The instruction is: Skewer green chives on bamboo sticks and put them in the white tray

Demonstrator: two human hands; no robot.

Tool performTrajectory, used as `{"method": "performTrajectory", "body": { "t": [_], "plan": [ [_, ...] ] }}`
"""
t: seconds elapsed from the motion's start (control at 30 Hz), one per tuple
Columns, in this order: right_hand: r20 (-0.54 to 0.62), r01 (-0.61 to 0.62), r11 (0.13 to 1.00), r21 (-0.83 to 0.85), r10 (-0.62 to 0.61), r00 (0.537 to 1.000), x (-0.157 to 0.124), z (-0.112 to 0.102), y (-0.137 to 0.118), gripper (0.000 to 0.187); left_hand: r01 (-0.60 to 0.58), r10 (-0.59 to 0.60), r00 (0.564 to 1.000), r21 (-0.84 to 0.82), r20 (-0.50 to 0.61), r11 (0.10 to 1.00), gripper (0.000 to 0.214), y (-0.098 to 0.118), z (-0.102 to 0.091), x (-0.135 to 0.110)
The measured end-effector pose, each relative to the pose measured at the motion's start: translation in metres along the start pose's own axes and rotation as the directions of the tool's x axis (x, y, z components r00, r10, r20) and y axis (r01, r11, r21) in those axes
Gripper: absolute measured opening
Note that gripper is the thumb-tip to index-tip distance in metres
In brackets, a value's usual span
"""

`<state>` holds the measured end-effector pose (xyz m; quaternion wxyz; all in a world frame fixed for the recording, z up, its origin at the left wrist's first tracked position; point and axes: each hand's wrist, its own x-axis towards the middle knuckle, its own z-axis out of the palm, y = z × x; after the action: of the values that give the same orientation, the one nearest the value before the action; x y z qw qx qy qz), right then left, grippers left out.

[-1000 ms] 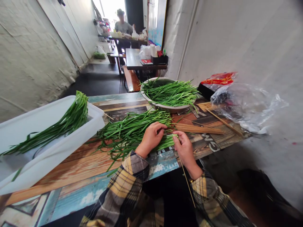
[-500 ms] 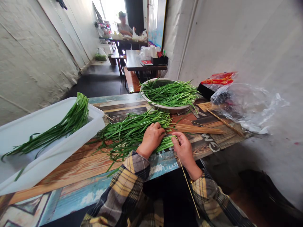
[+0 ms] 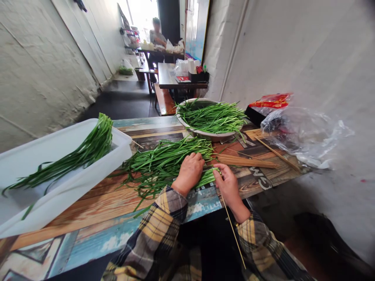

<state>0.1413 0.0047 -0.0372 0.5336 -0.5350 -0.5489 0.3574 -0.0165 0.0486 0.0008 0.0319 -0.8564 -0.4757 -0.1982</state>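
My left hand (image 3: pixel 190 171) lies curled over a pile of green chives (image 3: pixel 159 162) on the wooden table (image 3: pixel 96 203), pressing down a small bunch near its cut ends. My right hand (image 3: pixel 227 183) pinches a thin bamboo skewer (image 3: pixel 233 230) at those same cut ends; the stick runs back toward my lap. A bundle of loose bamboo skewers (image 3: pixel 246 160) lies just right of my hands. A metal bowl (image 3: pixel 205 133) heaped with more chives stands behind them.
A white plastic tray (image 3: pixel 43 175) holding a chive bunch (image 3: pixel 79 156) sits at the left. A clear plastic bag (image 3: pixel 307 132) and a red packet (image 3: pixel 271 100) lie at the right by the wall. Further tables and a seated person (image 3: pixel 156 35) are down the corridor.
My left hand has slid a little forward and flattened onto the chives. The right hand stays pinched on the skewer at the bunch's ends. The view shifted slightly.
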Motion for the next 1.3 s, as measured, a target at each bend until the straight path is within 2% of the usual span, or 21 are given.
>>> {"method": "performTrajectory", "body": {
  "t": [0.13, 0.23, 0.3, 0.4, 1.03, 1.3],
  "plan": [
    [-0.017, -0.011, 1.0, 0.018, 0.011, 1.0, 0.0004, 0.0004, 0.0021, 0.031, 0.055, -0.063, 0.997, -0.133, -0.054, 0.99, 0.009, -0.0027, -0.0025, 0.0],
    [-0.007, -0.015, 1.0, 0.014, 0.015, 1.0, 0.0005, 0.0004, 0.0019, 0.036, 0.092, -0.119, 0.991, -0.31, -0.069, 0.946, 0.016, -0.0041, -0.0032, 0.001],
    [0.012, -0.024, 1.0, 0.005, 0.024, 1.0, 0.0007, 0.0, 0.0011, 0.038, 0.081, -0.118, 0.99, -0.387, -0.072, 0.918, 0.019, -0.0044, -0.0035, 0.0015],
    [0.02, -0.045, 0.999, 0.013, 0.045, 0.999, 0.0011, -0.0005, -0.0002, 0.037, 0.052, -0.088, 0.994, -0.446, -0.06, 0.894, 0.012, -0.0045, -0.0034, 0.0021],
    [0.03, -0.077, 0.994, 0.073, 0.075, 0.997, 0.0002, -0.0012, -0.0048, 0.035, -0.009, -0.024, 0.998, -0.512, -0.057, 0.859, 0.015, -0.0024, -0.0006, 0.0029],
    [0.034, -0.093, 0.988, 0.12, 0.09, 0.995, 0.0006, -0.0001, -0.0021, 0.034, 0.003, -0.041, 0.998, -0.546, -0.057, 0.838, 0.013, -0.0016, -0.0014, 0.0024]
  ]
}}
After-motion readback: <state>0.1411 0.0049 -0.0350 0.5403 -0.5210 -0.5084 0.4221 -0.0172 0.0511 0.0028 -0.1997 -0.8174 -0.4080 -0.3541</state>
